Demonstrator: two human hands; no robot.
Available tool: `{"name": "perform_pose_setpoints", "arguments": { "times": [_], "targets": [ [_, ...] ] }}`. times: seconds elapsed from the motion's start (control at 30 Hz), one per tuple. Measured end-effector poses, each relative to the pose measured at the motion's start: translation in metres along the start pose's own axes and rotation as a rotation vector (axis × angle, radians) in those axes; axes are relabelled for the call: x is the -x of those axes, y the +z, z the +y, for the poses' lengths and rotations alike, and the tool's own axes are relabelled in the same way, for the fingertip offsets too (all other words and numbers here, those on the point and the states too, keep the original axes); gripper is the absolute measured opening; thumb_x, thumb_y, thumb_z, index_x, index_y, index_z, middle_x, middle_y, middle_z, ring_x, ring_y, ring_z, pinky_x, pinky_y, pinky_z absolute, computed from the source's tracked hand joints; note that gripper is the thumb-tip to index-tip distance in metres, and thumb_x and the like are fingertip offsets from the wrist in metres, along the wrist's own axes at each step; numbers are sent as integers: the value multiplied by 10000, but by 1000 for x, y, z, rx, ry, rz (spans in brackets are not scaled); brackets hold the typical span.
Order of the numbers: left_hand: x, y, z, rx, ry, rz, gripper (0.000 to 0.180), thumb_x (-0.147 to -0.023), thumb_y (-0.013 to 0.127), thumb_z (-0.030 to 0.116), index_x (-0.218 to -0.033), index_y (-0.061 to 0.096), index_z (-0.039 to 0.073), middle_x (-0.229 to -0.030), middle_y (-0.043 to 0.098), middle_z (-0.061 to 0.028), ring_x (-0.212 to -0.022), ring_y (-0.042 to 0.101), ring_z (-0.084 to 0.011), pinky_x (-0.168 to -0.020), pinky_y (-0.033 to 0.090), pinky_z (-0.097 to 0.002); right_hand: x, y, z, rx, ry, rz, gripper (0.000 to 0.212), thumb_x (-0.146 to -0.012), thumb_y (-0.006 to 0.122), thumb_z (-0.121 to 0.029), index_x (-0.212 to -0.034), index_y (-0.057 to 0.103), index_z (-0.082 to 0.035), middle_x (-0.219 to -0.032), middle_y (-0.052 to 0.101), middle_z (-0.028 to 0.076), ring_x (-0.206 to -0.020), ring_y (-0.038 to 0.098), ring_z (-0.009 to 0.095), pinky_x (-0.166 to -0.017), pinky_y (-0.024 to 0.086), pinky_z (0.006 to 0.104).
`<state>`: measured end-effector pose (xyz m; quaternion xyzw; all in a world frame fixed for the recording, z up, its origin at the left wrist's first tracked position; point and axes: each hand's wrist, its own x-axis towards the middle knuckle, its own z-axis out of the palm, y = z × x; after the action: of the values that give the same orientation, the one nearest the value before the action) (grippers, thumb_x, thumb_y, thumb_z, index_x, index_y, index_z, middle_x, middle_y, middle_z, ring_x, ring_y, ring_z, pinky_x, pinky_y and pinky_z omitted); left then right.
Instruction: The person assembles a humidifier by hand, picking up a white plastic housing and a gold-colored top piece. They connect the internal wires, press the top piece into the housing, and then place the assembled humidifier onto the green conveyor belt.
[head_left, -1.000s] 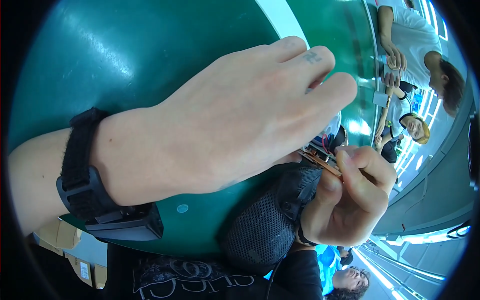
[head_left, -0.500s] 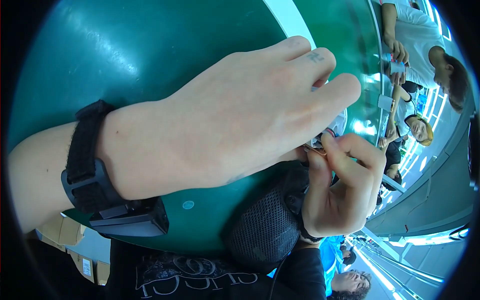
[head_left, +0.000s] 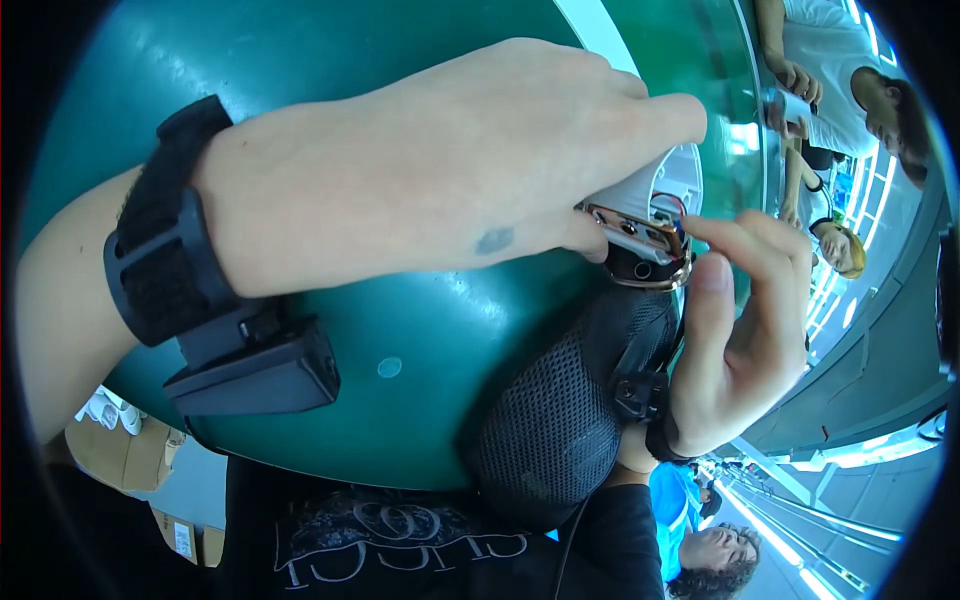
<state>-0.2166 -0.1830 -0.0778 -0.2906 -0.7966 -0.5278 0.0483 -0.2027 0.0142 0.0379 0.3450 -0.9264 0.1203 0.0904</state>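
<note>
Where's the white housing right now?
In the head view, the white housing sits right of centre, partly hidden by the left hand, with the right hand close beside it.

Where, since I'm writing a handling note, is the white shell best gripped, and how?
The white shell is probably best wrapped around its rounded outer wall, from the left, where the left hand covers it. Its open end faces right, exposing a thin red wire and a copper-edged part that a grip there might disturb.
</note>
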Motion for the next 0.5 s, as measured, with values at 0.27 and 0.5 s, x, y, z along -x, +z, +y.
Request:
{"name": "perform_pose_setpoints", "arguments": {
  "times": [0.27, 0.5],
  "targets": [
    [-12, -20, 10, -18, 26, -91, 576, -803, 810, 142, -1278, 514, 6, -1068, 654, -183, -1008, 654, -377, -835, 547, -443, -2, -1, -16, -68, 141, -37, 147, -853, 775, -11, -971, 690, 9, -970, 642, 89, -826, 565, 150, -784, 454, 268],
    [-13, -33, 2, 87, 11, -305, 463, -938, 724, 164, -1213, 459, -98, -995, 647, -261, -893, 705, -373, -760, 598, -422, -7, -3, -15, 105, 65, 12, 101, -900, 758, -10, -972, 693, 18, -918, 666, 83, -801, 584, 133, -740, 461, 249]
  ]
}}
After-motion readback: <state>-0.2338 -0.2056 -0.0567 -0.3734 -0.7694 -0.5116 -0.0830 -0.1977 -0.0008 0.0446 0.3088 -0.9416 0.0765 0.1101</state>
